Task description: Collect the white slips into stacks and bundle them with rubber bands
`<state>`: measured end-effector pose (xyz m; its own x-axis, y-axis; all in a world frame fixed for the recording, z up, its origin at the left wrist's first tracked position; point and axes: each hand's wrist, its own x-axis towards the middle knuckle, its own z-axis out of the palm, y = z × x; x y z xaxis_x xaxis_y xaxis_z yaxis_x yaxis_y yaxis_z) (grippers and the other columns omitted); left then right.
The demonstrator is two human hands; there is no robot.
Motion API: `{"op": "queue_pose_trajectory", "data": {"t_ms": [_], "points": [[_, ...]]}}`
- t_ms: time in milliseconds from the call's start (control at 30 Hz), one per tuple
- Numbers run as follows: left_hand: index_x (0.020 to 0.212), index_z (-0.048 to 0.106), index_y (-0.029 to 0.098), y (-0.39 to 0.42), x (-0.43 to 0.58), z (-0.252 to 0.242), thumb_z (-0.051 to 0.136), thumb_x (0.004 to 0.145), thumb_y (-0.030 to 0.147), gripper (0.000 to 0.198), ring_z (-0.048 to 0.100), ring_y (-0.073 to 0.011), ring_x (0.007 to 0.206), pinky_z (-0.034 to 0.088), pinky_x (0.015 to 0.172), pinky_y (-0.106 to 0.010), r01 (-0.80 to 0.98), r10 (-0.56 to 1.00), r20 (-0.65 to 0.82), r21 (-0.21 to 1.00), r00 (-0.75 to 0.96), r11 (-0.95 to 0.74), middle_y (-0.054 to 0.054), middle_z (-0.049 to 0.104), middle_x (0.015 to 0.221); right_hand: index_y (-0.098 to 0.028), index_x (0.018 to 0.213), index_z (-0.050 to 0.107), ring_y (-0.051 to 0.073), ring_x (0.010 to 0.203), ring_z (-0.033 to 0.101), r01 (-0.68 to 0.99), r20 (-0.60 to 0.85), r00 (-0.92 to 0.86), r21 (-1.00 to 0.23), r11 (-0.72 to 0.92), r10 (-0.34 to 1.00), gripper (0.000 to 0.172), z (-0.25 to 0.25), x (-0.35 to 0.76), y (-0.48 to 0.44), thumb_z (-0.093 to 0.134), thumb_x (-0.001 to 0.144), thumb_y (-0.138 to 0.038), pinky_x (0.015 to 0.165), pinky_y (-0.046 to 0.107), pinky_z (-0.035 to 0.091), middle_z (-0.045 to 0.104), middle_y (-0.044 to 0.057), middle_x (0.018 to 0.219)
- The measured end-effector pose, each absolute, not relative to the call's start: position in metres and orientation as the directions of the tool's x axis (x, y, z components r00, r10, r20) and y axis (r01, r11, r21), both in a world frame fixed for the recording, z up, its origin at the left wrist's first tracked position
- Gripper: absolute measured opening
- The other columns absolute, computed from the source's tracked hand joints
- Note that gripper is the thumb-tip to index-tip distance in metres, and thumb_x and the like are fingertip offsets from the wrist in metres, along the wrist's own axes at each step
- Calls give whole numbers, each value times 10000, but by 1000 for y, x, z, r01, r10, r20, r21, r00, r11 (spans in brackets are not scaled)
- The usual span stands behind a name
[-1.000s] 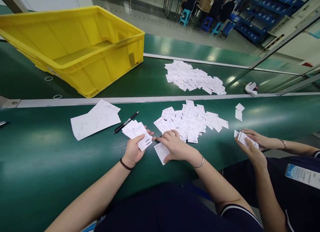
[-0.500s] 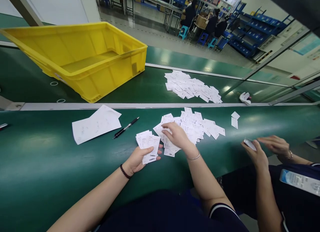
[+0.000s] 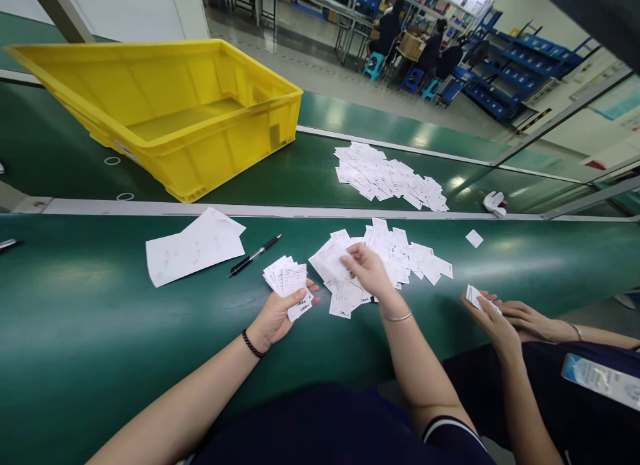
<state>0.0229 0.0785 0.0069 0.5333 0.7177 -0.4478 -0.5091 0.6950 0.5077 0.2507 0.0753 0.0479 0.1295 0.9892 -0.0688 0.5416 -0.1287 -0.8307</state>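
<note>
My left hand point(image 3: 285, 311) grips a fanned stack of printed paper cards point(image 3: 294, 278), its thumb lying over the front one. To the right, my right hand point(image 3: 370, 268) is closed in a pinch on the edge of a paper card point(image 3: 336, 259) over the near pile of cards point(image 3: 387, 245). That pile is loose and overlapping on the green work surface point(image 3: 200, 358). Between my left hand and some white sheets point(image 3: 195, 246) lies a black and silver pen point(image 3: 254, 256).
Behind the metal strip stand a yellow crate point(image 3: 225, 145) and a second pile of cards point(image 3: 390, 175). At right, a co-worker's hands point(image 3: 505, 325) hold cards, near a single card point(image 3: 474, 238) on the surface. A white object point(image 3: 495, 203) lies farther back.
My right hand has moved slightly right and pinches a card. The left hand's cards are fanned differently. One of two loose cards at right is gone, and the co-worker's hands have come together.
</note>
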Motion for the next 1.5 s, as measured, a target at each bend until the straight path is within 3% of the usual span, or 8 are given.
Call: {"op": "queue_pose_trajectory", "data": {"t_ms": [200,467,700,900,1100,1200,1367,1500], "points": [[1083,666,128,76,25,8,673,786,99,299,624,-288,1131,464,1035,-443,-535,691,-505,439,517,721,-124,705,1127,-208,906,615,166,752,650,628,-43,64,-775,-74,997,245,46,190,44,503,912,-425,666,286,508,691,31,827],[1037,670,108,78,25,10,580,841,90,217,696,-294,947,561,883,-505,-538,655,-518,380,550,752,-114,731,925,-88,1338,399,399,1054,596,756,-149,627,-123,-643,765,743,53,268,-1,606,797,-553,749,448,517,560,247,1193],[996,682,105,75,24,12,630,814,106,189,700,-267,871,594,822,-462,-501,662,-500,434,558,749,-89,712,868,-124,1364,324,274,933,632,633,-236,601,-441,-636,763,878,41,291,-22,698,689,-542,774,396,540,586,125,1067],[1034,677,134,64,28,9,751,713,117,330,691,-286,933,557,891,-491,-463,633,-462,436,621,772,-87,722,908,-174,1315,397,236,889,637,688,-11,426,-645,-332,904,756,48,228,-16,710,711,-504,749,380,560,610,94,1010],[1074,669,136,58,29,7,726,716,74,368,692,-278,954,565,896,-427,-491,671,-558,460,489,740,-122,720,1058,-225,1228,528,247,956,644,851,114,32,-525,33,993,538,50,166,8,686,785,-486,747,376,572,653,89,1022],[1127,643,160,65,27,11,657,760,26,391,689,-278,963,586,852,-474,-501,682,-565,467,465,729,-114,715,1074,-237,1221,548,264,1108,609,886,105,62,-464,-6,993,446,53,219,13,650,837,-439,907,431,536,658,103,1138],[1096,641,134,69,27,14,631,777,14,341,667,-325,1030,586,839,-529,-474,649,-535,443,541,761,-147,704,1098,-210,1389,433,402,1420,266,962,-47,176,-203,-182,983,724,41,314,2,720,760,-426,1089,648,308,455,149,1456],[1063,649,119,66,26,11,608,788,19,295,678,-314,1000,564,876,-548,-476,629,-536,413,563,777,-132,720,1004,-222,1226,589,322,1235,556,960,70,155,-245,-133,986,367,27,324,-9,524,914,-404,1023,562,441,646,123,1251]]}}
